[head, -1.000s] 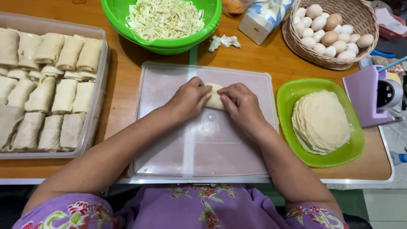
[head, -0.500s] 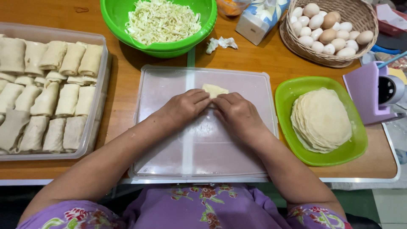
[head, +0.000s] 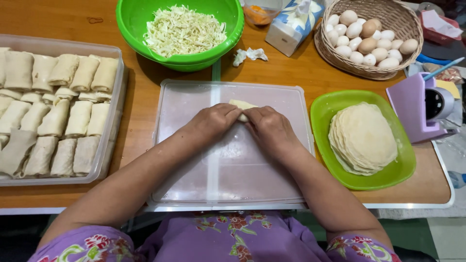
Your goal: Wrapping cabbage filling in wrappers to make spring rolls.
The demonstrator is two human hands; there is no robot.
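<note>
The wooden table [head: 145, 111] carries everything here. On its left side sits a big clear tub [head: 114, 140] packed with finished rolls [head: 58, 116], laid in rows. In the middle, near the front edge, lies a flat clear plastic lid [head: 228, 179], and this is where the rolling goes on. At the back edge stands a green bowl [head: 131, 24] heaped with shredded cabbage [head: 184, 29]. At the back right corner is a woven basket [head: 388, 73] full of eggs [head: 369, 34], with a tissue box [head: 291, 29] just beside it. On the right side a green tray [head: 325, 111] holds a stack of thin round wrappers [head: 363, 138]. A purple gadget [head: 417, 111] stands at the right edge.

Both hands are on 1 small roll [head: 241, 104] near the back of the lid. The left hand [head: 213, 123] and the right hand [head: 269, 127] are curled over it, fingers bent down and pressing, thumbs tucked close. They touch each other in the middle.

A second ago the hands were farther back on the lid and more of the roll showed between them. Now they have pulled toward the front edge and cover most of it. Only a pale tip peeks out behind the fingers. I think the wrapper is being rolled up tight, and this roll looks nearly closed.
</note>
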